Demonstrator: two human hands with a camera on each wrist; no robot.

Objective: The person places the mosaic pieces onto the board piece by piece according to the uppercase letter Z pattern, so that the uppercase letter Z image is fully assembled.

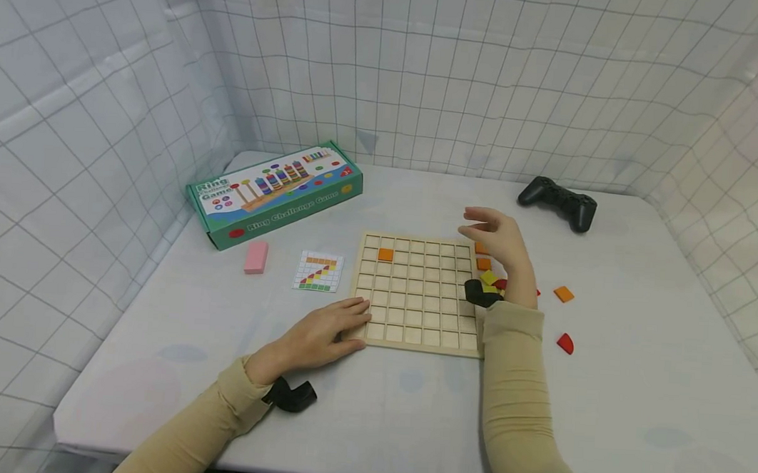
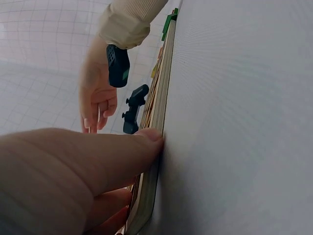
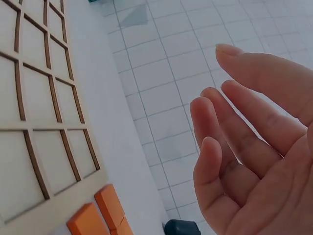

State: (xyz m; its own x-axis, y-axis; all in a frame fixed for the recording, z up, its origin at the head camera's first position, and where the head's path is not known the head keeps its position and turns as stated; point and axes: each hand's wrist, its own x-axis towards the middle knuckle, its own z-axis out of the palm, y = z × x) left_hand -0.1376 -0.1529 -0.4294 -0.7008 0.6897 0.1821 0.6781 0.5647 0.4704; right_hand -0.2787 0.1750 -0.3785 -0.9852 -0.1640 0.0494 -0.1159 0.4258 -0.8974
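A wooden grid board (image 1: 414,350) lies flat on the table, with one orange square tile (image 1: 386,255) in a cell near its far left corner. My left hand (image 1: 322,333) rests against the board's near left corner, its thumb (image 2: 146,134) touching the edge. Above the far right corner my right hand (image 1: 497,239) hovers with loosely bent fingers and nothing in them. Orange tiles (image 1: 483,264), yellow tiles (image 1: 489,277) and red pieces sit beside the board's right edge, partly hidden by the right wrist. Left of the board lies a pattern card (image 1: 318,271).
Farther right are a loose orange tile (image 1: 564,294) and a red quarter-round piece (image 1: 565,343). A black game controller (image 1: 557,203) lies at the back right. A green game box (image 1: 275,192) and a pink block (image 1: 256,257) stand at the left.
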